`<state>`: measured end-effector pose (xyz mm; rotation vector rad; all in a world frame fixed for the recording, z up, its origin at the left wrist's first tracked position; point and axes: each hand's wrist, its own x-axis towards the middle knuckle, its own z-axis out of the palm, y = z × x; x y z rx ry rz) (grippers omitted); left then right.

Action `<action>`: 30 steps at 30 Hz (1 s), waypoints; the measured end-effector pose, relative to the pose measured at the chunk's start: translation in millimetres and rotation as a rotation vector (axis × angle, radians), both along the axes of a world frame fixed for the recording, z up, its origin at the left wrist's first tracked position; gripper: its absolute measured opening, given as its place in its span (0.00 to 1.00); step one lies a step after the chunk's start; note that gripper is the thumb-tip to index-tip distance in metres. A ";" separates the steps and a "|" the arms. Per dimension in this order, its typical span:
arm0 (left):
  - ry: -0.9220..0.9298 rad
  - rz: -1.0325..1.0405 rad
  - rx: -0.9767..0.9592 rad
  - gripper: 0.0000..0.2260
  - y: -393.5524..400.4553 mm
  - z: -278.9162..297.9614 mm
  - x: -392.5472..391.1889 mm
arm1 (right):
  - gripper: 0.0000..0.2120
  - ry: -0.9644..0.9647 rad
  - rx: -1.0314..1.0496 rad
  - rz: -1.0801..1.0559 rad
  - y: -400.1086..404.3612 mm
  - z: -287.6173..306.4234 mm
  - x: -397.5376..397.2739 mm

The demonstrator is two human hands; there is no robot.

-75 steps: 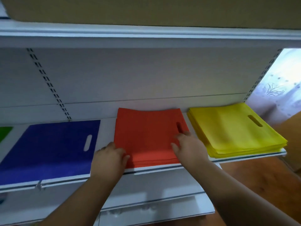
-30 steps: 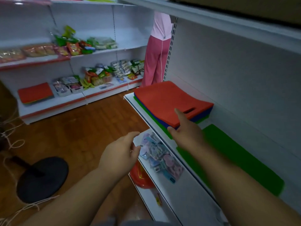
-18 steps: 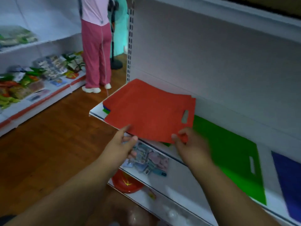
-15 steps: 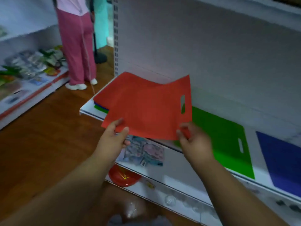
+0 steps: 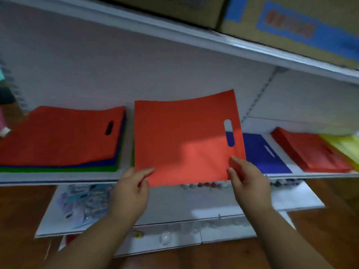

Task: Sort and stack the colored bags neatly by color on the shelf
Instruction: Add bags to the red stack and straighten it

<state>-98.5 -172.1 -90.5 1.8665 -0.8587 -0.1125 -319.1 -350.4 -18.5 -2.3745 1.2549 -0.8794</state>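
Red bag (image 5: 184, 140) hangs flat in the air — left hand (image 5: 132, 189) and right hand (image 5: 246, 181) pinch its near corners. Its red pile (image 5: 310, 152) lies far right on the shelf (image 5: 58, 178), nearer the right hand.

Red bag (image 5: 182, 144) in my grip: thin matt cloth-like sheet, bends easily. Shelf (image 5: 194, 202) looks smooth white painted metal. Floor (image 5: 330, 230) glossy brown wood. Cardboard box (image 5: 291, 24) matt w/ printed label.
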 end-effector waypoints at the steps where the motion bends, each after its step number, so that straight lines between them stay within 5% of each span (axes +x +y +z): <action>1: -0.033 -0.025 0.007 0.15 -15.9 0.4 -12.5 | 0.16 -0.008 0.005 -0.045 -6.5 -4.6 -22.1; 14: -0.155 -0.300 0.037 0.12 -225.9 5.4 -264.9 | 0.15 0.065 0.048 -0.414 -143.5 -15.4 -320.7; 22: -0.205 -0.317 0.070 0.13 -320.9 11.4 -304.9 | 0.16 0.031 0.107 -0.408 -247.5 -14.5 -358.2; 30: -0.217 -0.344 0.182 0.13 -439.9 25.3 -337.3 | 0.20 0.247 0.203 -0.461 -354.4 -18.5 -403.4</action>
